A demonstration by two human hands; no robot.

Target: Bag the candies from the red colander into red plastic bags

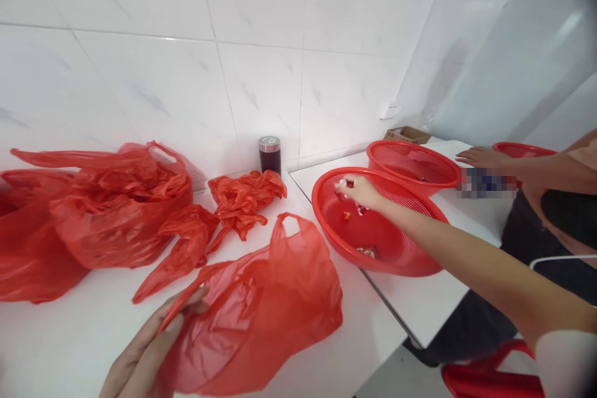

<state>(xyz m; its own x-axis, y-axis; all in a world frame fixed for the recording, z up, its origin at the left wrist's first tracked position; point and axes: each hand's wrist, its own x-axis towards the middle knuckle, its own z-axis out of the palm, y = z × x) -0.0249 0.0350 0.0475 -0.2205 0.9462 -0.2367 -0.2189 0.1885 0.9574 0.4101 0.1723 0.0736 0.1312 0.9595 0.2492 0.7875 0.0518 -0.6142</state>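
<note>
My left hand [156,339] is closed on the edge of a thin red plastic bag [289,298], which lies part-spread on the white table with one handle loop standing up. My right hand [359,191] reaches into a red perforated plastic basket [333,233], its fingers pinched near the far inner wall. Something small and whitish shows at those fingertips, too small to name. Inside the basket lie a few small wrapped pieces, among them an orange-yellow one [347,216] and a pale one [366,252] near the front.
Filled red bags [121,217] stand at the left, with crumpled red bags [242,196] beside them. A dark tumbler [270,155] stands by the tiled wall. Beyond are a second red basket [415,168], a cardboard box [408,134] and another person's hand [482,157]. A seam divides two tables.
</note>
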